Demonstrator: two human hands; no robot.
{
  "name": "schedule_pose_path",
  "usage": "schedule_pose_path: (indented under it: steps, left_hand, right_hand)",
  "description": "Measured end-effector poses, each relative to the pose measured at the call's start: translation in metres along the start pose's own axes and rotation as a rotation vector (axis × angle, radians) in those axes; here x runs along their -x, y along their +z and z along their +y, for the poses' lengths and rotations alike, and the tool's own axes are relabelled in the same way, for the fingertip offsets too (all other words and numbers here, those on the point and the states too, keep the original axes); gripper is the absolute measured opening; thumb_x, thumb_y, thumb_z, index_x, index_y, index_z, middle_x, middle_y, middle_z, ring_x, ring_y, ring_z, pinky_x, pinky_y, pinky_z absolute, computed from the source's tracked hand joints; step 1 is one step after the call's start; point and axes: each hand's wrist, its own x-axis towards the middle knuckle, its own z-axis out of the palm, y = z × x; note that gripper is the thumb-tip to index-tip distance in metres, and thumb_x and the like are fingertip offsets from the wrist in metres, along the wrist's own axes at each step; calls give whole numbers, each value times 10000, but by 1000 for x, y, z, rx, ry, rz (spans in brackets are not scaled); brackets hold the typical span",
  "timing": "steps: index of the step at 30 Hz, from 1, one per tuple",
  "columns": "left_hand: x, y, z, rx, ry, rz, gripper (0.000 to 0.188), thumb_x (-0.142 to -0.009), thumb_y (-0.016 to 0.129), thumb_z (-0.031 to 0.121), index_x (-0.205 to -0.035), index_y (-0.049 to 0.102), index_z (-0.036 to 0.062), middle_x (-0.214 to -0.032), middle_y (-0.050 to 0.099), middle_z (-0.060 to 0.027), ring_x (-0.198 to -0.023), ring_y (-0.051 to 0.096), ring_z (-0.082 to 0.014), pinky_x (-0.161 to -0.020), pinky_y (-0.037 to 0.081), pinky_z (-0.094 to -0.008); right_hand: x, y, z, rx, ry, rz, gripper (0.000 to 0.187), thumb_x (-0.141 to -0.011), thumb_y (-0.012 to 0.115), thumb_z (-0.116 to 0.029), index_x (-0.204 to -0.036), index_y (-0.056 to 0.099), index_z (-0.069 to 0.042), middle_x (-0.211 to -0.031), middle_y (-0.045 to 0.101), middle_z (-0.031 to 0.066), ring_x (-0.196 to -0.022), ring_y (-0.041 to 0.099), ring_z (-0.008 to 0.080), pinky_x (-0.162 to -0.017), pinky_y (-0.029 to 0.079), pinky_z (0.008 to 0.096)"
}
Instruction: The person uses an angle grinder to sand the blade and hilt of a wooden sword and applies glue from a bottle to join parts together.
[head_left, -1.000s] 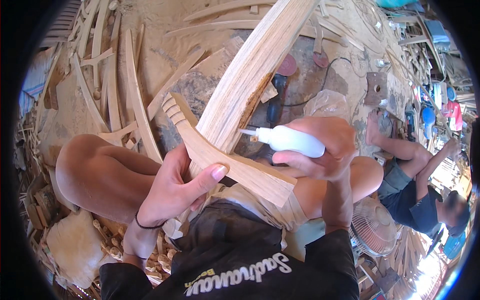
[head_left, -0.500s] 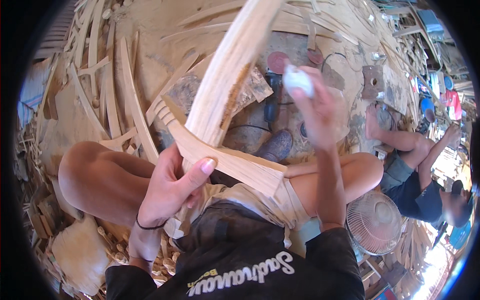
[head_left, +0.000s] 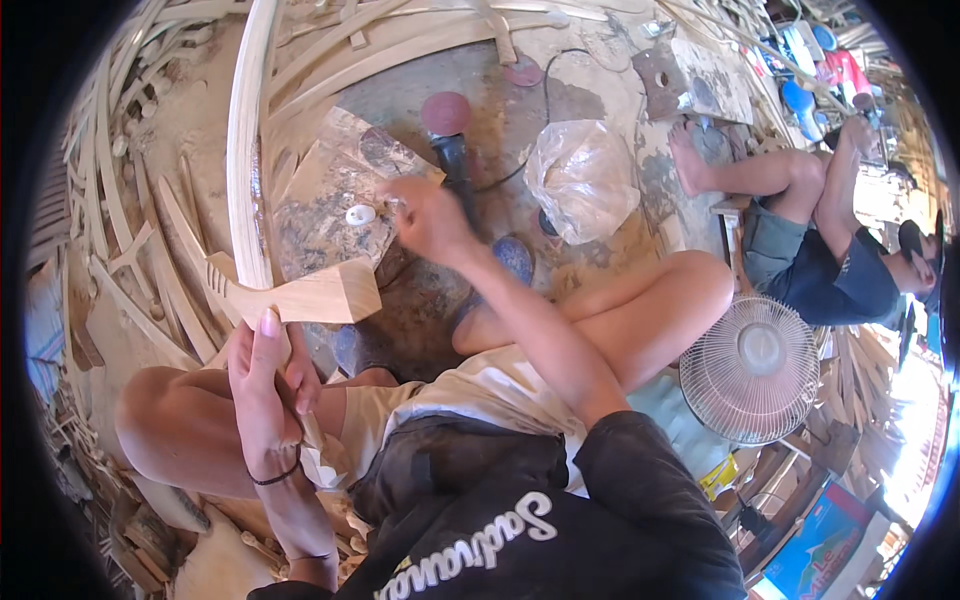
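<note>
My left hand point(head_left: 268, 365) is closed around a carved wooden piece point(head_left: 315, 293), its thumb pressed on the side. This pale block has notches at its left end and a cut end face at the right. A long pale wooden bar point(head_left: 250, 150) rises from behind it, touching or joined; I cannot tell which. On a stained, scrap-covered board point(head_left: 335, 165) stands a small white bottle point(head_left: 360, 215), seen from above. My right hand point(head_left: 432, 222) hovers just right of the bottle, apart from it, its fingers curled and smeared by motion.
Beyond my right hand lies a grinder point(head_left: 452, 160) with a red disc. A clear plastic bag point(head_left: 582, 180) sits right of it. A fan point(head_left: 750, 368) stands near my right knee. Wooden strips point(head_left: 180, 250) cover the left floor. Another person point(head_left: 800, 230) sits at the right.
The white bottle has gone from my right hand onto the board, and that hand has moved left. My left hand has swung the wooden piece and bar to the left.
</note>
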Motion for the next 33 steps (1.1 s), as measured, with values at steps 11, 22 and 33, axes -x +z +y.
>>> schedule_pose_path:
  steps: [11,22,33]
  left_hand:
    - [-15,4,-9,7,-13,-24,361,-1097,638,408,-1129,569,55,-625,434,15,-409,389,-79,-362,312,-234]
    - [-17,6,5,20,-54,-110,324,-1086,695,335,-1147,568,43,-628,471,19,-460,408,-57,-391,356,-233]
    - [-25,14,6,-54,-35,-158,333,-1099,654,342,-1183,563,32,-636,458,20,-442,402,-60,-383,346,-225]
  right_hand:
    - [39,-157,298,868,644,-232,276,-873,670,-143,-1059,784,26,-1029,761,291,-1041,744,442,-940,576,521]
    - [22,-81,277,972,572,-415,277,-984,671,-198,-1129,783,10,-1246,708,233,-1237,655,409,-1062,526,469]
    - [16,-173,299,366,950,118,319,-828,901,-205,-1093,844,-38,-1081,818,138,-937,771,270,-839,595,396]
